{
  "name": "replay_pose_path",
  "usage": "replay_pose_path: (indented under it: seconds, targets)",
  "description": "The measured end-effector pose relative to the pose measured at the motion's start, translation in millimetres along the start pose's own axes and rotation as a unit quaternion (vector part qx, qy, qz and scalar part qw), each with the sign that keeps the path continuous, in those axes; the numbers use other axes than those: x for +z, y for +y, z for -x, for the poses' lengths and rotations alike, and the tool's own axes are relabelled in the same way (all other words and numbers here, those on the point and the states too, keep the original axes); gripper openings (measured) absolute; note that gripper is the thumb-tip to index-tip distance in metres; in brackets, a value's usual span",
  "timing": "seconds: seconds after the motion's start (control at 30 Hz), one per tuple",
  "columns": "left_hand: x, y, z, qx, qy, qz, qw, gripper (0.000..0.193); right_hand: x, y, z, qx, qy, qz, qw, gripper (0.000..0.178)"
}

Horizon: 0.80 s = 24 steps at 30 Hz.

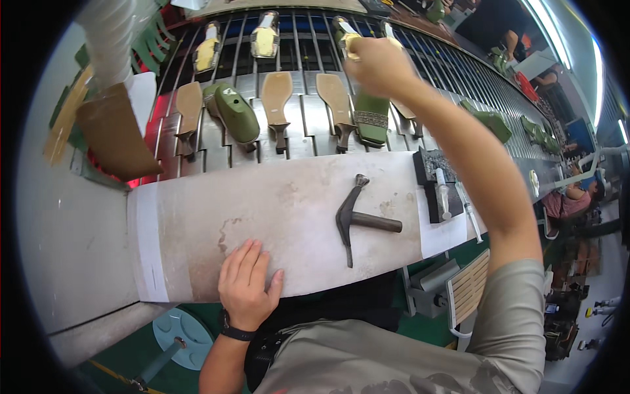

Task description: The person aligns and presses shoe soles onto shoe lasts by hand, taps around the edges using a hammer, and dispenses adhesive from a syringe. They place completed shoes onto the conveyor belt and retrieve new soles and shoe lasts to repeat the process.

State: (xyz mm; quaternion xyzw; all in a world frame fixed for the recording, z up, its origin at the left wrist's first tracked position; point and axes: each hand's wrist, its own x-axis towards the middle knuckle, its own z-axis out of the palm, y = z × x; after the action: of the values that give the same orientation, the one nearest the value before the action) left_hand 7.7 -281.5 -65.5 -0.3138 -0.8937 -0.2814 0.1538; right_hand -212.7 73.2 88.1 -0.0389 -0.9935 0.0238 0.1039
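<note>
My left hand [247, 285] lies flat on the pale worktable [282, 203], fingers stretched out and holding nothing. Across the roller conveyor my right arm reaches out, and my right hand [384, 65] is curled beside a shoe upper with a yellowish sole side [347, 37]. What its fingers grip, if anything, is hidden. Below that hand a green shoe last [372, 118] with a patterned band stands among brown soles with heels [333, 95]. Another green last [237, 117] leans farther left. On the table, between my hands, lies a hammer [374, 222] with a dark handle.
A black block [433, 161], a clear syringe-like tube [442, 194] and a thin syringe [470, 213] lie at the table's right end. Brown cardboard [111, 131] hangs at the left. Below are a light-blue round stool [187, 335] and a slatted wooden seat [468, 289].
</note>
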Motion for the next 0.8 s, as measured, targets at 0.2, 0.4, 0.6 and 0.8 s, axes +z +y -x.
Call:
replay_pose_path:
  seconds: [0.2,0.4,0.6,0.8]
  targets:
    - [4.4,3.6,-4.6,0.015,0.0,-0.01,1.0,0.033,50.4,187.1,-14.4,0.029,-0.391,0.198,0.898,0.068]
    - [6.5,1.3,-6.2,0.014,-0.026,-0.024,0.999,0.027,138.7,229.4,-7.8,0.171,-0.132,0.112,0.97,0.034]
    - [-4.9,0.5,-7.8,-0.001,-0.083,-0.04,0.996,0.025,90.4,303.3,-75.4,0.266,0.031,-0.053,0.962,0.038]
    - [11.5,-23.5,28.0,0.015,-0.04,-0.099,0.994,0.029,122.0,316.2,-171.9,0.165,-0.017,0.11,0.98,0.069]
